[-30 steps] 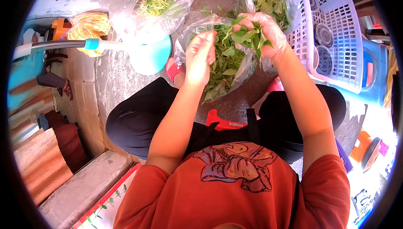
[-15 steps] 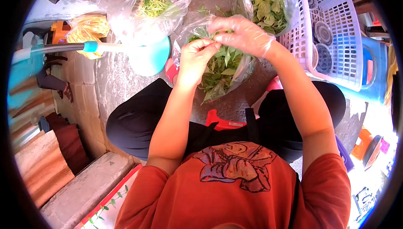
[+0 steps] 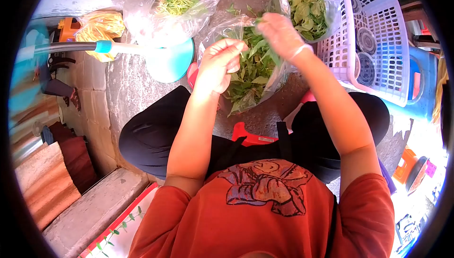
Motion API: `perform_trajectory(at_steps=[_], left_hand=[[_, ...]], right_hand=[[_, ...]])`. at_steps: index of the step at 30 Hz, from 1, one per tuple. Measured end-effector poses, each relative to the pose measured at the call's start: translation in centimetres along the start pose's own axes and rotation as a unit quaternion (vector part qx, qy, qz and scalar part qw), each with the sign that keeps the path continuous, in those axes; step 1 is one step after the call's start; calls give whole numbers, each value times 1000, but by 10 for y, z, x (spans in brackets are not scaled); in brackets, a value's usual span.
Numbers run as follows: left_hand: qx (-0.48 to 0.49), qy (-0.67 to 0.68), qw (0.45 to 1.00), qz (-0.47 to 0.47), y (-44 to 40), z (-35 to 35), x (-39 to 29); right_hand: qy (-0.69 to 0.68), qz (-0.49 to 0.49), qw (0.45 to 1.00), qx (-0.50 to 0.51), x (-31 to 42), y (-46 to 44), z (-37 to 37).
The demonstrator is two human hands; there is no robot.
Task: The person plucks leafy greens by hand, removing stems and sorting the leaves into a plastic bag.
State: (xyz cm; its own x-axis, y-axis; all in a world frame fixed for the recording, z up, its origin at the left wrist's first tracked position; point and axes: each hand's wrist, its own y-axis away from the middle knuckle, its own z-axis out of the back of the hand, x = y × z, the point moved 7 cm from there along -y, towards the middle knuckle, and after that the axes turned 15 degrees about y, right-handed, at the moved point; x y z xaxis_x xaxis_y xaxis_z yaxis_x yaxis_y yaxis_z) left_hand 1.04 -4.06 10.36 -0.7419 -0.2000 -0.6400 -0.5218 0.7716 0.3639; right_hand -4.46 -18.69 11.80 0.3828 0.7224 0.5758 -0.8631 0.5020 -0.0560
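My left hand (image 3: pixel 221 63) is bare and closed in a pinch, thumb against fingertips; whatever lies in it is too small to make out. To its right, my right hand (image 3: pixel 282 36) wears a clear plastic glove, and its fingers curl together, slightly blurred. A bit of green shows by the gloved fingertips, but I cannot tell whether they grip it. Beneath both hands, an open clear bag (image 3: pixel 279 79) holds a heap of green leaves (image 3: pixel 250 76). Behind my right hand stands another clear bag with leafy greens (image 3: pixel 306 9).
A clear bag (image 3: pixel 142 9) of pale green stems (image 3: pixel 177 3) lies at the back left. Near it are a turquoise round lid (image 3: pixel 177 61) and a yellow bag (image 3: pixel 99 31). At the right, a white basket (image 3: pixel 338 40) holds round clear containers (image 3: pixel 365 64). Loose leaves lie on the ground behind.
My hands have drawn apart. The right has shifted right, away from the left hand's fingertips, and the left has moved slightly left with its fingers more curled.
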Motion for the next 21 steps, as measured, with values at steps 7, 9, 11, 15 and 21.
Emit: perform_trajectory(at_steps=[7, 9, 11, 15, 21], left_hand=[[-7, 121, 993, 10, -3, 5, -4], [-5, 105, 994, 15, -2, 1, -3], [-6, 88, 996, 16, -1, -2, -1], [-5, 57, 998, 1, -1, -3, 0], [-47, 116, 991, -43, -6, 18, -8]], right_hand=[[-196, 18, 952, 233, -6, -4, -1], [-211, 86, 952, 204, 16, 3, -1], [-139, 123, 964, 190, 22, 7, -9], [-100, 105, 970, 195, 22, 12, -23], [34, 57, 994, 90, 5, 1, -22]])
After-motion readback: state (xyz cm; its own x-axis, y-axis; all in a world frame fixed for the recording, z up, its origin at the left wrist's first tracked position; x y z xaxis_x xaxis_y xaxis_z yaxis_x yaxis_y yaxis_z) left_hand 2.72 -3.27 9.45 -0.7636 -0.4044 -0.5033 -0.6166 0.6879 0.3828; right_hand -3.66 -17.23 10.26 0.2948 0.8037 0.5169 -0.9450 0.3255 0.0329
